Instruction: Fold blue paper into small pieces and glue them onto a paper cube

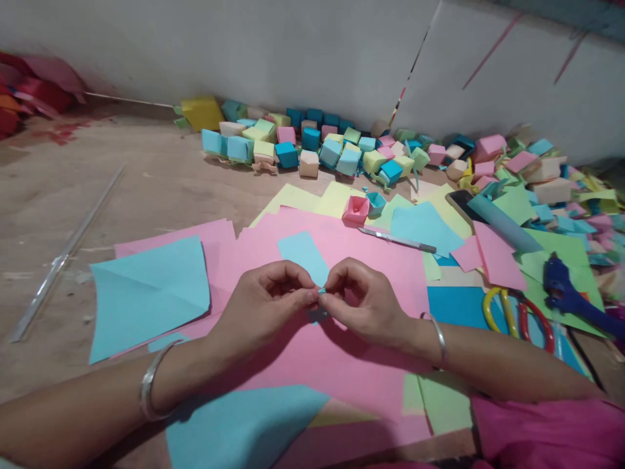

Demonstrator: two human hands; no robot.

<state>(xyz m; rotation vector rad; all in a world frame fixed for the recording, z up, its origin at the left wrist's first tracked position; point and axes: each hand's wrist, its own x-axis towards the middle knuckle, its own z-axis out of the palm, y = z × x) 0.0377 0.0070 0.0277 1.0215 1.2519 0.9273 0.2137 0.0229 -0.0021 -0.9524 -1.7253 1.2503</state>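
Note:
Between the fingertips of both hands is a small folded piece of light blue paper [321, 291], mostly hidden by the fingers. My left hand [273, 296] pinches its left end, thumb against the index finger. From the other side my right hand [368, 301] pinches it the same way. Both hands hover over a large pink sheet [361, 371]. A light blue paper rectangle [303, 254] lies on that sheet just beyond the fingers. Farther back stand a small open pink paper box [356, 209] and a light blue one [375, 203], near a slim craft knife [398, 240].
Many folded paper cubes [310, 139] line the wall. On the right lie a phone [463, 207], yellow-and-red-handled scissors [517, 319] and a blue glue gun [566, 293]. A creased light blue sheet [151, 293] and a metal ruler [63, 257] are at left.

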